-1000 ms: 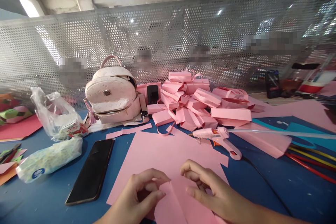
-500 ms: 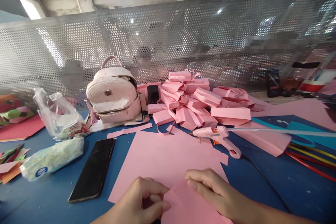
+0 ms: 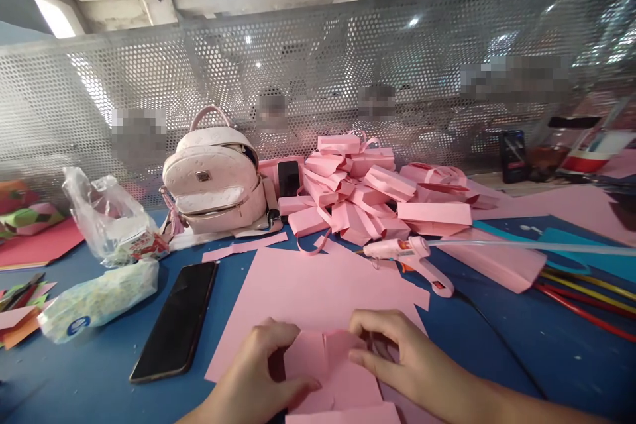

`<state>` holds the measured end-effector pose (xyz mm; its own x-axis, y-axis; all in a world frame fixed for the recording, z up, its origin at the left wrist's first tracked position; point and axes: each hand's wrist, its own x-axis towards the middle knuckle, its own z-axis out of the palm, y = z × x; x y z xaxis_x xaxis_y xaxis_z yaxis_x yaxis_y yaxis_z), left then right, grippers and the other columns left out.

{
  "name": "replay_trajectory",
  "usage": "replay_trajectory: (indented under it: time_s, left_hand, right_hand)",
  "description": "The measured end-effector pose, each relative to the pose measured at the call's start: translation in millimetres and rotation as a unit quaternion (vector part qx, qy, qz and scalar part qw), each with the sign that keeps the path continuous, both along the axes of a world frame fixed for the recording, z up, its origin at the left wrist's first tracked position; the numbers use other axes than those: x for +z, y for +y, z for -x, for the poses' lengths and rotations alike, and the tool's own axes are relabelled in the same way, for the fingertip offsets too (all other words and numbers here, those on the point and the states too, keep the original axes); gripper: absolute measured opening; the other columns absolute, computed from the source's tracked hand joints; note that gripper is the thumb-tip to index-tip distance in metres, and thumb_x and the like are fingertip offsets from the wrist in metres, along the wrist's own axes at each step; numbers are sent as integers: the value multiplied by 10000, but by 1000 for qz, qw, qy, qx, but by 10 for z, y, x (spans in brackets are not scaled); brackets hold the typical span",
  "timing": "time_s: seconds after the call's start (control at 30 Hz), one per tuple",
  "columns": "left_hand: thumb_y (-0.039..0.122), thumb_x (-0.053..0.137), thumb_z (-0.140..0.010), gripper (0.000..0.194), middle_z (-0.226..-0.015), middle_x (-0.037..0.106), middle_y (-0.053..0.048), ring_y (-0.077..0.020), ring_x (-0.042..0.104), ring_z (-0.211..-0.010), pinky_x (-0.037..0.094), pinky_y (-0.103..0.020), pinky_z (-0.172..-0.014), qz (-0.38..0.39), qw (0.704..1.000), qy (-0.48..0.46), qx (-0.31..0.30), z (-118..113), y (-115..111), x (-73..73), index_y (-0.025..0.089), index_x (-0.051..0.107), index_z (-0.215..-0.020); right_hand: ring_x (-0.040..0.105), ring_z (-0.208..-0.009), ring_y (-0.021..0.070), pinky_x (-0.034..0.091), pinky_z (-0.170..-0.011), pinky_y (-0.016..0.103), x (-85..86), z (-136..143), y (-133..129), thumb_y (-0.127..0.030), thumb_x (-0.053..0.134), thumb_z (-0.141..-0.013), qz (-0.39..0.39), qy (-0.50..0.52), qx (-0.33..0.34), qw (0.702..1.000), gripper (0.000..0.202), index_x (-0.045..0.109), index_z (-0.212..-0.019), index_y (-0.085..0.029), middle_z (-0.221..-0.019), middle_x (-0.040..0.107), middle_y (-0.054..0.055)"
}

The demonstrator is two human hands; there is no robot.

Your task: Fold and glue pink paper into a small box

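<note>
A creased piece of pink paper (image 3: 342, 371) with a slit near its upper edge is held between my two hands at the bottom middle. My left hand (image 3: 263, 371) grips its left side, thumb on the front and fingers behind. On the right, my right hand (image 3: 397, 358) pinches the upper right edge, with some fingers hidden behind the paper. Under and beyond it lies a large flat pink sheet (image 3: 308, 285). A pink glue gun (image 3: 412, 258) with a long clear glue stick rests at that sheet's right edge.
A heap of folded pink paper boxes (image 3: 358, 192) stands at the back, beside a pale pink backpack (image 3: 213, 179). To the left are a black phone (image 3: 173, 321), a tissue pack (image 3: 99, 298) and a plastic bag (image 3: 109, 218). The glue gun's cord (image 3: 501, 344) crosses the right side.
The held pink paper has turned and come up, now showing a folded face with a slit and a lower flap. My left hand has opened wider around its side; my right fingers have shifted.
</note>
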<state>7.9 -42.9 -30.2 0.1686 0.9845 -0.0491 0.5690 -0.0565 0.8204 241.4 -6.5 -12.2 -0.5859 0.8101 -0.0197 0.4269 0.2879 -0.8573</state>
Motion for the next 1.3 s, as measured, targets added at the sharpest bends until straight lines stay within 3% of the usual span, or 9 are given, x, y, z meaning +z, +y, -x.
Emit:
replay_trajectory:
  time_s: [0.13,0.33,0.4,0.5,0.63,0.77,1.0,1.13,1.3]
  left_hand:
    - [222,766,-734,86,-745,695,-55,-203,569,-752,393,-271,-691,-19,998,5,-57,9,27,23,148,772,-777]
    - [287,660,-891,216,-742,741,-74,-183,627,-725,445,-248,-701,-48,987,-107,-111,-10,39,47,164,816,-807]
    - [293,646,-910,218,-755,753,-68,-178,641,-713,455,-229,-655,-35,990,-104,-92,10,30,34,178,824,-859]
    - [302,585,-958,256,-829,779,-69,-186,690,-747,502,-219,-659,-55,991,-96,-71,87,17,-10,194,816,-970]
    - [198,482,-1003,313,-1107,778,-64,-217,719,-1033,537,-268,-915,-192,971,-122,-73,208,-15,-57,260,757,-1138]
    - [158,396,-1029,405,-1317,689,-62,-224,639,-1225,496,-320,-1042,-288,946,-113,-97,247,-69,-17,314,672,-1283]
    - [176,484,-1010,446,-1401,624,-99,-253,602,-1276,469,-339,-1083,-338,922,-84,-169,195,-102,47,304,523,-1436]
    - [192,610,-969,688,-1416,616,-69,-231,601,-1284,446,-329,-1113,-299,935,-119,-147,170,-121,-26,389,289,-1545]
    - [286,588,-988,733,-1499,528,-92,-278,505,-1380,375,-416,-1172,-205,953,-190,-120,135,-145,-109,397,166,-1577]
  right_hand:
    - [464,-657,134,359,-592,239,-40,-1,29,-275,646,-815,-1,17,4,1000,139,576,-732,-188,-739,545,-8]
    - [516,-678,132,373,-601,231,-59,9,36,-109,619,-777,-24,3,27,999,88,655,-740,-181,-764,600,-2]
    - [526,-678,146,401,-610,241,-54,-7,25,-225,635,-848,-21,-3,20,1000,102,678,-767,-183,-747,610,4]
    - [606,-841,215,496,-759,300,-44,-65,-9,-500,559,-940,10,27,-20,999,343,723,-937,-198,-891,680,56]
    - [562,-1215,292,452,-1050,411,-20,-138,-51,-666,529,-915,93,123,-17,988,599,611,-1309,-223,-1301,617,115]
    - [532,-1286,300,431,-1096,446,-9,-130,-44,-533,711,-851,46,117,66,990,633,530,-1381,-239,-1401,559,125]
    - [556,-1266,282,413,-1120,468,-56,-102,-17,-245,657,-866,-35,104,14,994,411,598,-1272,-267,-1316,624,90]
    - [554,-1267,271,413,-1120,446,-45,-94,-12,-258,661,-886,-56,109,24,992,380,599,-1261,-268,-1312,611,87]
    - [498,-1331,274,395,-1143,452,15,-88,-44,-403,565,-983,-23,72,49,996,463,476,-1409,-247,-1428,532,122]
